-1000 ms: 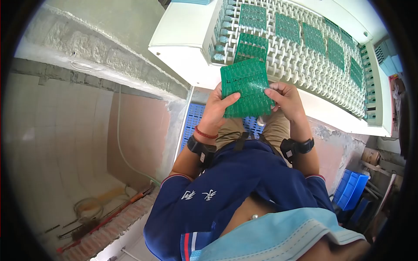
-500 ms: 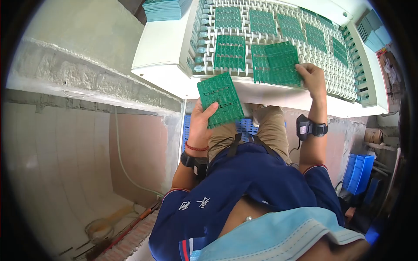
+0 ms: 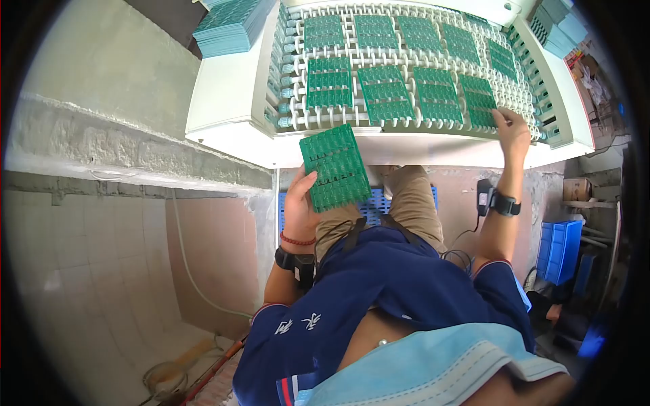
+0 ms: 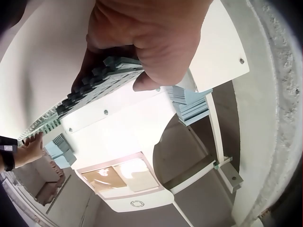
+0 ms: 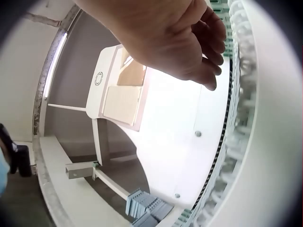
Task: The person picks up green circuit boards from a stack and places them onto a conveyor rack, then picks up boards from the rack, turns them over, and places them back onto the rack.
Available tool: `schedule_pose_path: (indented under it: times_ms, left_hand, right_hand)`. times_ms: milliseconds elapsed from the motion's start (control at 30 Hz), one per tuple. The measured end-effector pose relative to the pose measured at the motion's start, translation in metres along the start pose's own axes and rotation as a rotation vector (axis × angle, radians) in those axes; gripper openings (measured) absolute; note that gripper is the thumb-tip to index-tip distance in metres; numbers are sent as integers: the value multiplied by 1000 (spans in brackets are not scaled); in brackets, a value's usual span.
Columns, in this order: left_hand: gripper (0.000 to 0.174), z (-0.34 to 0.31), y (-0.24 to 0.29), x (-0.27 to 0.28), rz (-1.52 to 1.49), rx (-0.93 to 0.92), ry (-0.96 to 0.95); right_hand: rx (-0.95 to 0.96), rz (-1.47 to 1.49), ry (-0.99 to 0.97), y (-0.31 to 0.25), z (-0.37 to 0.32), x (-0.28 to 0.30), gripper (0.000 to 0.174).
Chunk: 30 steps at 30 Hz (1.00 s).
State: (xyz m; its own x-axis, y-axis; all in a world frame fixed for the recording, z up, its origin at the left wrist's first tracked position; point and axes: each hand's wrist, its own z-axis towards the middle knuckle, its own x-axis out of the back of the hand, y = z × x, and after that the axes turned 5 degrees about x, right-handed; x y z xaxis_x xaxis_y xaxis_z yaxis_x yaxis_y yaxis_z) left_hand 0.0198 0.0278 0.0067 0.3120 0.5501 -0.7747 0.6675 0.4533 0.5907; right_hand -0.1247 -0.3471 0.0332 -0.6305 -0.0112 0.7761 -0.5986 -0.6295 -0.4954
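Observation:
My left hand point(image 3: 302, 197) grips a stack of green circuit boards point(image 3: 334, 168) by its left side, thumb on top, in front of the white machine. The left wrist view shows the same stack point(image 4: 97, 85) edge-on under the fingers. At the right end of the front row on the rollers, my right hand point(image 3: 512, 132) pinches the edge of a green circuit board point(image 3: 478, 101) lying flat. Further boards of that row point(image 3: 437, 95) lie to its left. In the right wrist view, the right hand point(image 5: 175, 45) has its fingers bent, and the thumb is hidden.
A second row of boards point(image 3: 376, 32) lies behind on the white roller conveyor point(image 3: 399, 57). Stacked boards point(image 3: 230, 27) stand on the machine's left end, and pale blue stacks point(image 3: 558, 27) beyond its right end. A blue crate point(image 3: 559, 250) sits low at the right.
My right hand has left the stack and moved right with boards. Several boards now lie spread along the front row. The left hand keeps its stack, shifting slightly left and lower.

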Motion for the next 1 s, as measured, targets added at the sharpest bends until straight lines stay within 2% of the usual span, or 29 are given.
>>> schedule_pose_path:
  times_ms: [33,100,167,233,367,467,567,633,667,767,833,867,933,967,1000]
  left_hand:
    - [49,0,0,0,-3,13,-46]
    - [51,0,0,-5,15,23,-60]
    - [52,0,0,-11,36,34,-83]
    - [52,-3,0,-16,43,17,-84]
    - [51,-13,2,-12,36,10,-86]
    - [46,-15,1,-1,5,2,-82]
    - [44,-14,-1,1,-2,-1,-51]
    - [48,-14,-2,0,16,24,-14]
    - [48,-14,-3,-1,13,23,-14]
    - [43,-12,-3,-5,43,14,8]
    - [40,-11,-3,-10,81,11,17]
    - [40,-8,-4,-9,77,12,25]
    - [39,2,-7,-8,115,-20,10]
    - [39,9,-9,-11,111,-20,5]
    - [38,13,-11,-13,116,-26,-23]
  right_hand:
    - [103,39,45,-11,-8,-6,22]
    - [453,162,33,-43,-24,-18,18]
    - [631,235,18,-77,-41,-33,17]
    - [710,275,-43,-99,-47,-45,21]
    - [698,238,11,-111,-40,-66,22]
    - [798,210,-11,-124,-40,-72,24]
    - [762,107,-57,-130,-42,-81,26]
    - [643,61,-61,-133,-40,-84,26]
    - [645,59,-62,-133,-40,-82,26]
    - [722,122,40,-136,-41,-69,24]
    - [505,535,-290,-141,-54,-49,24]
    - [505,535,-298,-138,-62,-49,24]
    - [247,891,-831,-130,-79,-51,25]
    - [104,935,-1064,-130,-94,-45,24]
    - [-12,980,-1090,-129,-100,-46,23]
